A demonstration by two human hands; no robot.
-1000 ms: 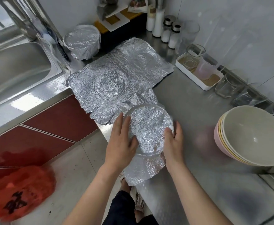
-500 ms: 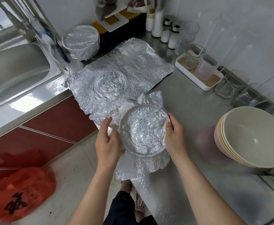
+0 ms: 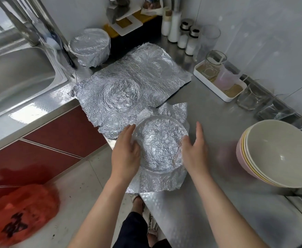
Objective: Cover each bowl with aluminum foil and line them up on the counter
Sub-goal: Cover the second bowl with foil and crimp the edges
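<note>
Left hand (image 3: 127,154): fingers straight and together, holding nothing; the palm presses the foil skirt against the near-left side of the bowl.
Right hand (image 3: 195,149): fingers extended, nothing gripped; the palm is laid flat on the foil at the bowl's right side, with the thumb by the rim.
Sink (image 3: 12,77): steel, at the far left, set into the counter (image 3: 218,136).
Covered bowl (image 3: 90,45): fully wrapped in foil, standing at the back of the counter beside the sink. It is the only finished item in sight.
Flat foil sheet (image 3: 128,83): spread on the counter and creased, with round bowl impressions pressed into it. Its near edge touches the foil of the bowl being worked.
Bowl in work (image 3: 161,145): between the two hands, near the counter's front edge. Foil covers the mouth and sags inward, and the rim shows as a ring. The skirt is loose, flaring up at the back, and its front-left corner overhangs the edge. Whether the bowl is resting on the counter or lifted cannot be told.
Stacked bowls (image 3: 279,153): uncovered and nested, at the right and well apart from the hands.
Stage (judged): crimping the skirt under the rim.
Risk, tearing: the creased foil could split if it is pulled tight over the rim.
Risk, loose cover: the flared back edge may spring open if it is not folded down.
Risk, fall: an uneven push from the right hand could slide the bowl off the front edge.
</note>
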